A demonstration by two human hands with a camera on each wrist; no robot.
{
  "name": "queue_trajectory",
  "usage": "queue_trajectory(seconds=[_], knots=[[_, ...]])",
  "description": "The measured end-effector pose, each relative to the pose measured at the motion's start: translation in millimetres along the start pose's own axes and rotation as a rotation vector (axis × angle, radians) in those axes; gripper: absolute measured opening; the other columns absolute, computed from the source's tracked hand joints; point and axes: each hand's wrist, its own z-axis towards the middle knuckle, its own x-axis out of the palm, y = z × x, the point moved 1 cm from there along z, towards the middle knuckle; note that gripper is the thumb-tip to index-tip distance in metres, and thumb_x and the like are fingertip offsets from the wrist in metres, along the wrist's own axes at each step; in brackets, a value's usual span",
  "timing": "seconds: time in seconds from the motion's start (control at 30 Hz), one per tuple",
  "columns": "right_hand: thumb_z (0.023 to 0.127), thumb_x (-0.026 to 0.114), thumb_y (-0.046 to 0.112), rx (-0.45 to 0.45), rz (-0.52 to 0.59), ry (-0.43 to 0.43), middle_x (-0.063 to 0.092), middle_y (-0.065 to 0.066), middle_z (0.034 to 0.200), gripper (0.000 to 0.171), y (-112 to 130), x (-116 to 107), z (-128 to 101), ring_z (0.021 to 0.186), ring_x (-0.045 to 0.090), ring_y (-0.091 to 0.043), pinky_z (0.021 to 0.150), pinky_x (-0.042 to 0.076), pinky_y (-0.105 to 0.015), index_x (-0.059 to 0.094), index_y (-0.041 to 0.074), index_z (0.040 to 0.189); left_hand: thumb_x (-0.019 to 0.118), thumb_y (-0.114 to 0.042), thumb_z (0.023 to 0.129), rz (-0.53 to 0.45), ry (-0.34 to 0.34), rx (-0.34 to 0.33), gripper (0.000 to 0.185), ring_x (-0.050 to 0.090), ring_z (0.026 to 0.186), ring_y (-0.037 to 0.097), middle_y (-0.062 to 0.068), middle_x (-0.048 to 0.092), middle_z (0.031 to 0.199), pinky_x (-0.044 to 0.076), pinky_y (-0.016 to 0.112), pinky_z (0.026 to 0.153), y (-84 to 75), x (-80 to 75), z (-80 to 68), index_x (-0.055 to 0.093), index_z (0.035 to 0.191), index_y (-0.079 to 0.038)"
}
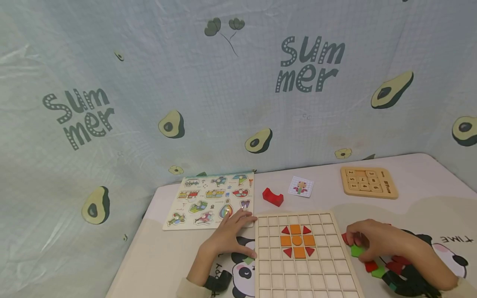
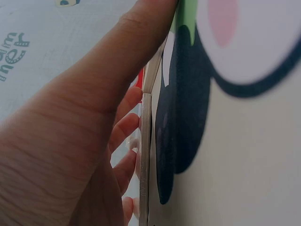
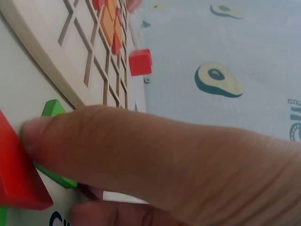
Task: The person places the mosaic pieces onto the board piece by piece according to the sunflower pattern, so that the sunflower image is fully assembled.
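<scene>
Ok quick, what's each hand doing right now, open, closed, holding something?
Left hand: open, fingers flat at the left edge of the grid board.
Right hand: fingers curled, pinching a green piece.

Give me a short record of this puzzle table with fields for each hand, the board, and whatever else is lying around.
left hand: fingers straight, resting on the table at the left edge of the grid board
right hand: fingers curled over a green piece among loose red pieces
board pattern: orange flower with red triangle corners, other cells bare
behind board: red block, pattern card
far left: picture puzzle
far right: number puzzle
</scene>
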Motion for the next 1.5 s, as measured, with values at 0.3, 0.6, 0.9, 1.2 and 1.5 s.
queue_trajectory(seconds=[0.3, 0.6, 0.9, 1.2, 1.5], knots=[[0.073, 0.082, 0.013, -0.062, 0.007, -0.016, 0.052, 0.014, 0.080, 0.026, -3.8, -1.3, -0.3, 0.069, 0.044, 0.001, 0.055, 0.042, -0.018, 0.062, 0.018, 0.089, 0.086, -0.052, 0.064, 0.000, -0.003, 0.005, 0.092, 0.018, 0.148, 0.030, 0.002, 0.040, 0.149, 0.008, 0.061, 0.119, -0.6, 0.1, -0.6, 0.049, 0.142, -0.022], [0.075, 0.081, 0.012, -0.037, 0.029, -0.007, 0.053, 0.014, 0.084, 0.024, -3.1, -2.7, -2.2, 0.071, 0.045, 0.000, 0.056, 0.044, -0.021, 0.064, 0.015, 0.092, 0.086, -0.053, 0.064, 0.006, 0.001, 0.001, 0.092, 0.018, 0.148, 0.029, 0.002, 0.040, 0.149, 0.007, 0.060, 0.119, 0.0, 0.6, 0.3, 0.048, 0.143, -0.022], [0.072, 0.080, 0.006, -0.036, -0.023, -0.003, 0.052, 0.015, 0.082, 0.029, -2.6, -3.1, -3.4, 0.070, 0.045, 0.001, 0.057, 0.045, -0.020, 0.063, 0.018, 0.092, 0.086, -0.052, 0.064, 0.010, 0.002, 0.005, 0.093, 0.017, 0.149, 0.029, 0.002, 0.039, 0.150, 0.008, 0.061, 0.118, 1.2, 1.5, 0.6, 0.047, 0.143, -0.023], [0.072, 0.079, 0.009, -0.034, -0.059, -0.045, 0.053, 0.016, 0.087, 0.028, -2.3, -4.7, -4.6, 0.076, 0.047, 0.001, 0.062, 0.047, -0.021, 0.064, 0.023, 0.091, 0.086, -0.052, 0.064, 0.009, 0.004, 0.008, 0.092, 0.017, 0.149, 0.030, 0.002, 0.039, 0.150, 0.008, 0.061, 0.118, 1.2, 1.8, 0.6, 0.048, 0.143, -0.023], [0.075, 0.078, 0.004, -0.228, -0.077, -0.099, 0.053, 0.016, 0.087, 0.029, 0.4, -2.2, -0.6, 0.077, 0.047, 0.000, 0.060, 0.044, -0.019, 0.063, 0.021, 0.093, 0.087, -0.051, 0.065, 0.001, 0.000, 0.020, 0.092, 0.018, 0.148, 0.030, 0.003, 0.039, 0.149, 0.007, 0.061, 0.118, 0.2, 0.4, 0.1, 0.048, 0.143, -0.022]])
